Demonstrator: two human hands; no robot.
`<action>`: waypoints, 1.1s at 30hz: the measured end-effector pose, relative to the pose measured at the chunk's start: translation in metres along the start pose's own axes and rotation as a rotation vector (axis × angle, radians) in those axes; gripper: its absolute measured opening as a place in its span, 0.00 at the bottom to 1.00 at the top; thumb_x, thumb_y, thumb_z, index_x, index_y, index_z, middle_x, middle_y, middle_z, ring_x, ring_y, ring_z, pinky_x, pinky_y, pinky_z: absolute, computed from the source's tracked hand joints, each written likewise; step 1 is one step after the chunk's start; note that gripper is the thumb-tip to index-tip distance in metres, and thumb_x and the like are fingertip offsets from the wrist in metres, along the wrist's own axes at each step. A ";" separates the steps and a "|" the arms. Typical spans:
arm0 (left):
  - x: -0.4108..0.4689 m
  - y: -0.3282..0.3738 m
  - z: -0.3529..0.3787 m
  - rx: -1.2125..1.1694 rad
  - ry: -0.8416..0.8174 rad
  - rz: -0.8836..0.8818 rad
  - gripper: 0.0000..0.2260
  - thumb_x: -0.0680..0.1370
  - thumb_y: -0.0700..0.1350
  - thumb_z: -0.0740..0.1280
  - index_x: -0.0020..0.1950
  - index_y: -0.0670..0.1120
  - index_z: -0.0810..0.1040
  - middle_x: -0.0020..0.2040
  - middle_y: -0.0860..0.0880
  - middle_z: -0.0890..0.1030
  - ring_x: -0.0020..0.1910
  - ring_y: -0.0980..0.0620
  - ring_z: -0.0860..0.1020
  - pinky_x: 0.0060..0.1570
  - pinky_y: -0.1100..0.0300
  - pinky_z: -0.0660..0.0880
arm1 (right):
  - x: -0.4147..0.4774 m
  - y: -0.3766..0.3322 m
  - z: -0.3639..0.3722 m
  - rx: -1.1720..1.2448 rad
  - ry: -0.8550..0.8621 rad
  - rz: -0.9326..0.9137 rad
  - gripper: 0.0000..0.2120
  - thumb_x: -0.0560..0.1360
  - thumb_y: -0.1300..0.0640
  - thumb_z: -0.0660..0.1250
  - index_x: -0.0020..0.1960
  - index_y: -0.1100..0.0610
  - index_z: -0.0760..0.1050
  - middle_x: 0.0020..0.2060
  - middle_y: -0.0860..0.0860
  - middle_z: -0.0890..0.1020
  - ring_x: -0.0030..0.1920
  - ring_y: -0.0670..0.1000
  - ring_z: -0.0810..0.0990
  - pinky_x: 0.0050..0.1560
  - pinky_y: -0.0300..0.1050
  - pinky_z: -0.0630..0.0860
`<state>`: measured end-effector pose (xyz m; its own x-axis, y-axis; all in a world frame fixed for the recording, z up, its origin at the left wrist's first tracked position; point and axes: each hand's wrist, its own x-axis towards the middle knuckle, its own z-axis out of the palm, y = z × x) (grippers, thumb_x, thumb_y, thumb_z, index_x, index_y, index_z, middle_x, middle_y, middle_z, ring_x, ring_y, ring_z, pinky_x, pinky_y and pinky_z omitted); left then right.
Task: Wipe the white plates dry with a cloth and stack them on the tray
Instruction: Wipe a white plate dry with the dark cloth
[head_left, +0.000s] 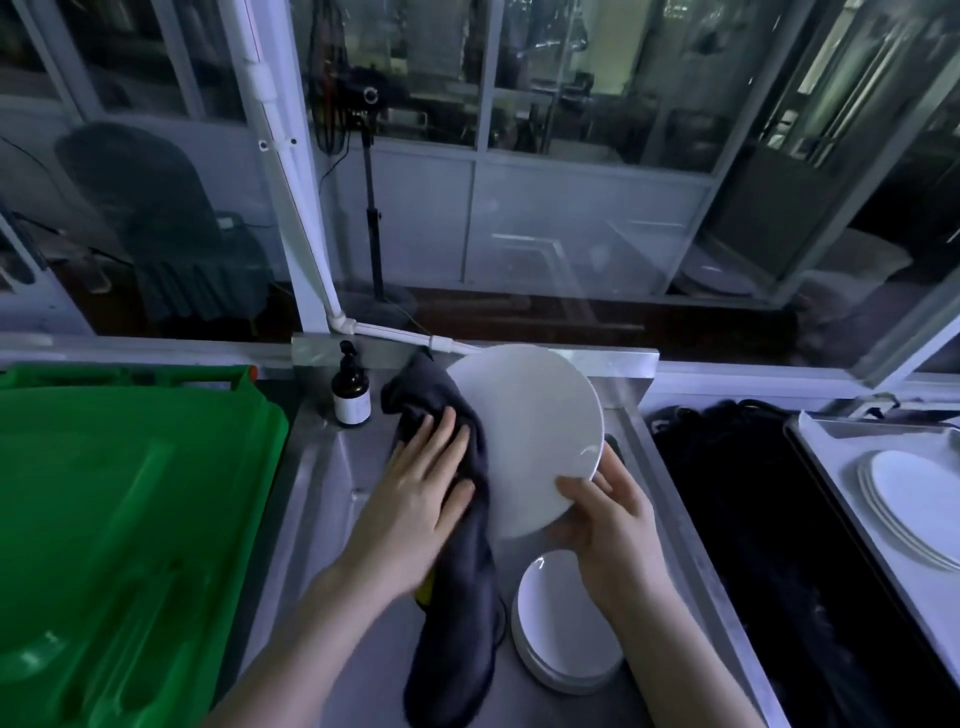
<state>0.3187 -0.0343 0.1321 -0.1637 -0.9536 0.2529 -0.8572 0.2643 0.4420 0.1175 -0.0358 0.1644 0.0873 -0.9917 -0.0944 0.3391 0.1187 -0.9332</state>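
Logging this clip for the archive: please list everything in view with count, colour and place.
sink: one, steel, centre
tray: one, pale metal, far right
held plate: one, white, tilted above the sink
stacked plates: several, white, in the sink below it
tray plates: a few, white, stacked on the tray
cloth: one, dark grey, against the held plate, hanging down
bottle: one, brown with white label, sink's back edge
plastic lid: one, green, left
black heap: one, black, between sink and tray
left hand: one, pressing the cloth flat
right hand: one, gripping the held plate's lower edge
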 end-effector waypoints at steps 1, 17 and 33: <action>-0.012 0.008 0.001 -0.020 0.002 0.038 0.24 0.84 0.54 0.51 0.79 0.48 0.55 0.80 0.55 0.48 0.80 0.53 0.46 0.78 0.56 0.45 | 0.002 -0.003 -0.002 0.009 0.003 -0.002 0.20 0.72 0.68 0.66 0.60 0.54 0.81 0.42 0.54 0.83 0.40 0.51 0.81 0.33 0.45 0.78; 0.040 0.039 0.004 0.073 0.066 -0.011 0.25 0.84 0.50 0.55 0.79 0.48 0.48 0.79 0.52 0.43 0.79 0.49 0.43 0.77 0.48 0.47 | 0.006 -0.034 -0.050 -0.038 -0.139 0.001 0.24 0.68 0.64 0.67 0.62 0.51 0.81 0.50 0.57 0.84 0.47 0.57 0.81 0.45 0.53 0.78; 0.049 0.101 0.009 -0.094 0.060 0.277 0.24 0.83 0.40 0.56 0.79 0.45 0.57 0.80 0.52 0.52 0.79 0.52 0.46 0.76 0.61 0.43 | -0.015 -0.024 -0.058 -0.087 -0.274 0.060 0.22 0.70 0.63 0.64 0.61 0.50 0.81 0.42 0.51 0.84 0.40 0.52 0.83 0.36 0.46 0.80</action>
<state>0.2200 -0.0554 0.1812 -0.3536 -0.8338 0.4239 -0.7347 0.5281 0.4259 0.0536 -0.0266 0.1684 0.3581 -0.9315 -0.0640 0.2456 0.1601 -0.9560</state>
